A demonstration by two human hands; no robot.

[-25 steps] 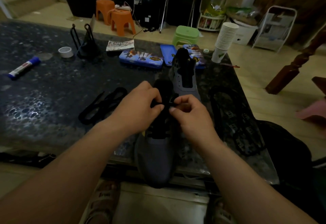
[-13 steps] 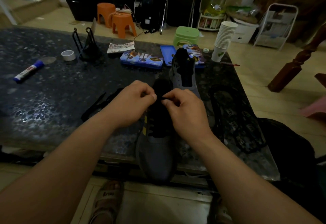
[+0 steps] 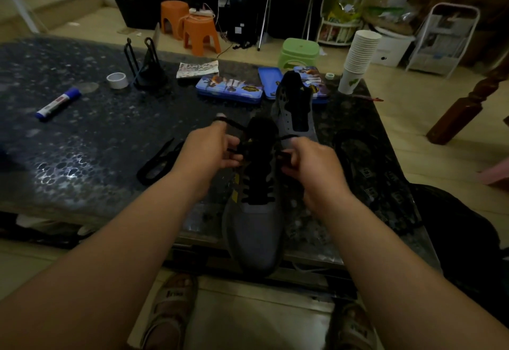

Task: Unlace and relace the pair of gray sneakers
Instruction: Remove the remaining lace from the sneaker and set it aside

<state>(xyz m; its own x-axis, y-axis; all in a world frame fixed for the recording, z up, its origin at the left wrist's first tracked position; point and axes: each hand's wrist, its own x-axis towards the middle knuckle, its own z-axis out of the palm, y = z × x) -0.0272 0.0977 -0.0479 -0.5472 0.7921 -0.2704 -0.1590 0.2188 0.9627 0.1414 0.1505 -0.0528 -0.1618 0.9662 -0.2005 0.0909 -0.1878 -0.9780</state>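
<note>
A gray sneaker [image 3: 254, 228] lies on the dark table [image 3: 82, 135], its toe hanging over the near edge, black lace crossed through its eyelets. My left hand [image 3: 205, 152] grips the left lace end, which loops over my finger. To the right of the tongue, my right hand [image 3: 308, 163] pinches the other lace end. Both ends are drawn outward from the top eyelets. The second gray sneaker [image 3: 294, 110] stands behind it with bare eyelets. A loose black lace [image 3: 157, 161] lies left of my left hand.
Two blue tin cases [image 3: 230, 92] lie behind the shoes. A stack of paper cups [image 3: 358, 59] stands at the far right corner. A tape roll [image 3: 117, 80], a blue marker [image 3: 57, 104] and a black stand [image 3: 146, 69] are at left. Black insoles [image 3: 369, 168] lie at right.
My hands, close together over the shoe's tongue, have pulled apart sideways, each drawing a lace end outward and taut.
</note>
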